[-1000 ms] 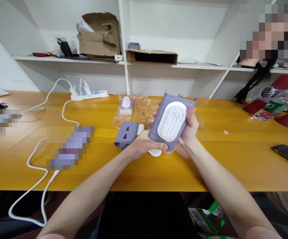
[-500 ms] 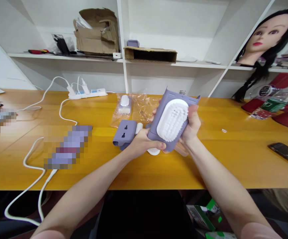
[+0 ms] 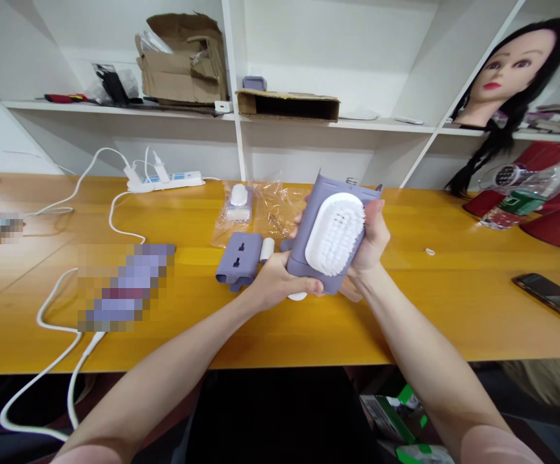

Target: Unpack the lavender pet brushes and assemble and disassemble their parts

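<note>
Between the left hand [image 3: 280, 282] and right hand [image 3: 369, 240], both closed around it, a lilac plastic case [image 3: 308, 248] carries a white bristle brush [image 3: 335, 233] on its face. Beyond the left hand, a second lilac piece [image 3: 238, 261] lies unattached on the wooden table [image 3: 405, 322].

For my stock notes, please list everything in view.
Orange wooden table: 1, orange, under items
Lavender plastic case with white bristle brush: 1, lavender and white, held up
Lavender plastic slotted block: 1, lavender, on table beside hands
Small white cylinder: 1, white, next to block
Clear plastic bag: 1, transparent, on table behind hands
White power strip: 1, white, far table edge
Brown cardboard boxes: 2, brown, on shelf
Mannequin head: 1, black hair, right shelf
Black smartphone: 1, black, table right
Left hand, right hand: 2, on case
</note>
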Tool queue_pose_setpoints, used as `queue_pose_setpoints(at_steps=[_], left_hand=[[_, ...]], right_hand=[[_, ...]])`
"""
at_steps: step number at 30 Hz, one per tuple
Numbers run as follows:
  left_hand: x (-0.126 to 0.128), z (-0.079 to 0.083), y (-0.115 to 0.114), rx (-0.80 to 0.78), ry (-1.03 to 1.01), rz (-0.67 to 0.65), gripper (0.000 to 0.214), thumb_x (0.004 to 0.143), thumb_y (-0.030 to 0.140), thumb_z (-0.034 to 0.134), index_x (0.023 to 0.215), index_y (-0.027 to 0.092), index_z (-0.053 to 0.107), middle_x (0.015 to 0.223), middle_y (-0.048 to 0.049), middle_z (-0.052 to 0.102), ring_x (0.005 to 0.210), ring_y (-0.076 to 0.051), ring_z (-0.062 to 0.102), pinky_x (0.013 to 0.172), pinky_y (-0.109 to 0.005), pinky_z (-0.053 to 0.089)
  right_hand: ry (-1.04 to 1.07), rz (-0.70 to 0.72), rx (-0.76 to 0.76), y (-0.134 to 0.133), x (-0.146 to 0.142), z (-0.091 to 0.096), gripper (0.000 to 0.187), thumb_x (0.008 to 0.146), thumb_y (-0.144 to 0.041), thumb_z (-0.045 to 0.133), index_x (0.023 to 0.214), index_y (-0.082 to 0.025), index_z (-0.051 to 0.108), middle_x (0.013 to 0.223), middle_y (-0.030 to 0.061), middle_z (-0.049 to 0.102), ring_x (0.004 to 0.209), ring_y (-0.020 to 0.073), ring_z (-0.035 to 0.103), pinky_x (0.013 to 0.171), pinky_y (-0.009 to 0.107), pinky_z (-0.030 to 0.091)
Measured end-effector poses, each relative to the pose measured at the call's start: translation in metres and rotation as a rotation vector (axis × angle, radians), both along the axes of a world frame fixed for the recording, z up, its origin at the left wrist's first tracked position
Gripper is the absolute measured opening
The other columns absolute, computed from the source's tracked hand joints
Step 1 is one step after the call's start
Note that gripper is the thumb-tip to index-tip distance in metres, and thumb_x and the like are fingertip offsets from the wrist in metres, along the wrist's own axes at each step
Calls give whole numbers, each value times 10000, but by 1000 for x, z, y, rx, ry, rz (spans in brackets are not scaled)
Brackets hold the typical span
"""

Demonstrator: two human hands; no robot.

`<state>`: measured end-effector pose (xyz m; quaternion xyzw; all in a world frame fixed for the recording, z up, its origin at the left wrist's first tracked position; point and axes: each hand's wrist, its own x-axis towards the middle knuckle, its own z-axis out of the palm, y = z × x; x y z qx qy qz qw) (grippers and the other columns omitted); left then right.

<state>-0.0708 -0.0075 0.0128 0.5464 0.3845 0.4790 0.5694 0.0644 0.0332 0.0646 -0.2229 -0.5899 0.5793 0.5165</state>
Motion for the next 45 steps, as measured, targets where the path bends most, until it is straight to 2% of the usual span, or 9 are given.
queue_pose_setpoints(at_steps=[5, 8, 14, 22, 27, 33, 37, 40, 45], left_hand=[[6, -7, 1, 34, -71, 32, 560, 560, 305, 825, 1054, 143, 617, 980, -71, 668, 926, -222, 605, 812, -345, 474], [5, -9, 0, 39, -131, -13, 608, 582, 270, 814, 1131, 178, 568, 990, -41, 653, 918, -190, 595, 798, -312, 465], [6, -8, -1, -63, -168, 5, 461, 541, 189, 789, 965, 164, 609, 808, 0, 636, 738, -138, 562, 677, -271, 432], [9, -7, -1, 13, -155, 80, 443, 541, 187, 791, 937, 162, 595, 812, -1, 622, 742, -153, 558, 673, -288, 435], [7, -9, -1, 99, -118, 99, 401, 587, 221, 779, 922, 168, 564, 755, 11, 604, 670, -142, 556, 632, -284, 430], [6, -14, 6, 33, -211, 130, 403, 590, 229, 775, 929, 162, 567, 731, 22, 621, 631, -127, 577, 623, -271, 440], [5, -10, 9, -14, -288, 252, 368, 615, 250, 745, 919, 152, 563, 794, -7, 654, 686, -145, 625, 697, -293, 464], [4, -6, 10, -27, -293, 316, 361, 655, 286, 713, 944, 154, 543, 844, -32, 678, 667, -138, 636, 685, -282, 455], [-2, -9, 13, 37, -260, 366, 369, 710, 286, 651, 1041, 192, 516, 983, -29, 664, 786, -146, 626, 663, -250, 445]], right_hand=[[80, -39, 26, 12, 2, -2, 789, 618, -840, 493, 1053, -200, 650, 912, 120, 703, 969, 347, 648, 773, 500, 532], [151, -62, 28, 15, 3, -5, 785, 647, -826, 486, 1091, -198, 641, 928, 115, 709, 981, 347, 651, 807, 516, 528], [143, -15, -2, 19, 4, -12, 743, 655, -797, 520, 1073, -196, 647, 911, 107, 713, 964, 347, 659, 804, 505, 541], [33, 106, -50, 20, 2, -14, 852, 591, -866, 470, 1073, -190, 659, 883, 130, 698, 918, 339, 653, 727, 488, 538], [56, 34, -44, 20, 0, -9, 895, 551, -880, 497, 1096, -187, 654, 868, 133, 695, 919, 338, 644, 721, 479, 518], [80, 5, -8, 23, 1, -8, 773, 629, -814, 531, 1107, -215, 626, 952, 111, 699, 950, 322, 636, 747, 464, 507], [50, 87, -60, 21, 9, -12, 614, 706, -681, 565, 1129, -237, 592, 1063, 83, 678, 948, 283, 637, 741, 417, 508], [-105, 122, -102, 14, 9, -15, 492, 684, -421, 684, 1123, -232, 567, 1134, 58, 651, 854, 224, 644, 720, 366, 506], [-302, -5, 19, -3, -2, -20, 430, 705, -210, 667, 1117, -207, 541, 1091, 56, 646, 862, 194, 616, 744, 335, 499]])
